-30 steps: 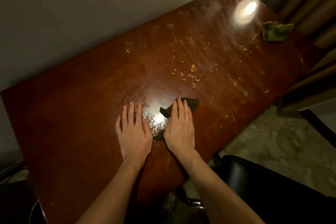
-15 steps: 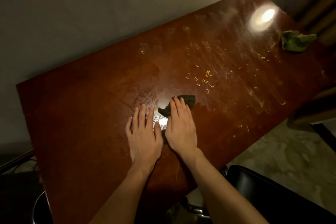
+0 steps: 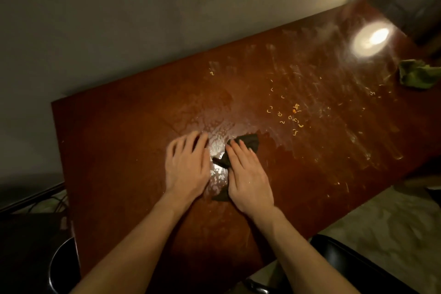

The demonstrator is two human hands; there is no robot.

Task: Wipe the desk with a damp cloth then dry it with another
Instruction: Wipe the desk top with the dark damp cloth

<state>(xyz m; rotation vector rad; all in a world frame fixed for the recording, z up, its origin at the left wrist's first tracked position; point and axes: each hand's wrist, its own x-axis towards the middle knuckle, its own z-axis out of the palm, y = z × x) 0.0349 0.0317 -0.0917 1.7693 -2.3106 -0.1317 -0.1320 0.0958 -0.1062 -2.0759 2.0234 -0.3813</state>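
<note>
We find the dark cloth (image 3: 249,143) bunched near the middle of the tabletop (image 3: 119,150), toward its near edge. Most of it lies under the right hand (image 3: 249,175), which presses flat on it with fingers straight and close together. We judge the cloth light, soft and limp, and damp, given the wet film (image 3: 219,136) around it. It should slide readily on the glossy wood and bunch if pushed by one edge. The best hold is a flat palm over its middle, or a gathering of the folds showing at 12 o'clock. At 9 o'clock, just beside it, the left hand (image 3: 188,166) rests flat on the bare wood, fingers slightly spread and holding nothing; it is blurred. Scattered crumbs (image 3: 296,117) lie at 2 o'clock, unwiped. Farther out on the same bearing, well apart, a crumpled green cloth (image 3: 415,76) sits near the far end, presumably for drying.
</note>
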